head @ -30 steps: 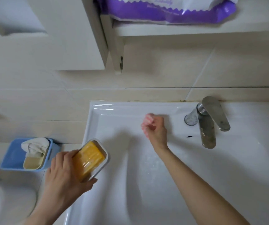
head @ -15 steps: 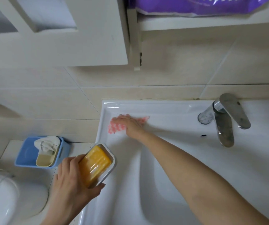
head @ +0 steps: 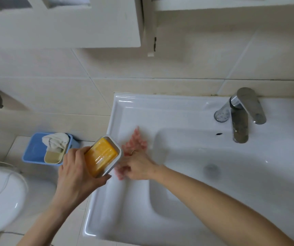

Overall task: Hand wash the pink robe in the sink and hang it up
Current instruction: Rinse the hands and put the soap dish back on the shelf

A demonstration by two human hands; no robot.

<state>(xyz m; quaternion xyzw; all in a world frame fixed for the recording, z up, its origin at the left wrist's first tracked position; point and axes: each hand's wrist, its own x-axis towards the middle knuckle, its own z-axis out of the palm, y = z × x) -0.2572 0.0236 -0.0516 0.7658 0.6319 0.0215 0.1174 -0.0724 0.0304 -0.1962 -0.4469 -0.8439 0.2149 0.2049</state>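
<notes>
Sink (head: 160, 107) against the rear wall (head: 160, 68); faucet (head: 240, 119) on its back deck at right, drain (head: 212, 170) in its bottom, forward-left of the faucet. Cloth (head: 137, 140) on the sink's left deck, under the right hand (head: 139, 167). Soap dish (head: 115, 158), soap (head: 100, 157) inside, in the left hand (head: 77, 176), over the sink's left edge. Basket (head: 32, 151), rag (head: 55, 141) inside, left of the sink; toilet (head: 0, 201) before it. Cabinet (head: 71, 25) on the wall above.

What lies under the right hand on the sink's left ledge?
A pink cloth shows past the right hand, on the sink ledge. Its middle is covered by the palm, and blur hides detail.
</notes>
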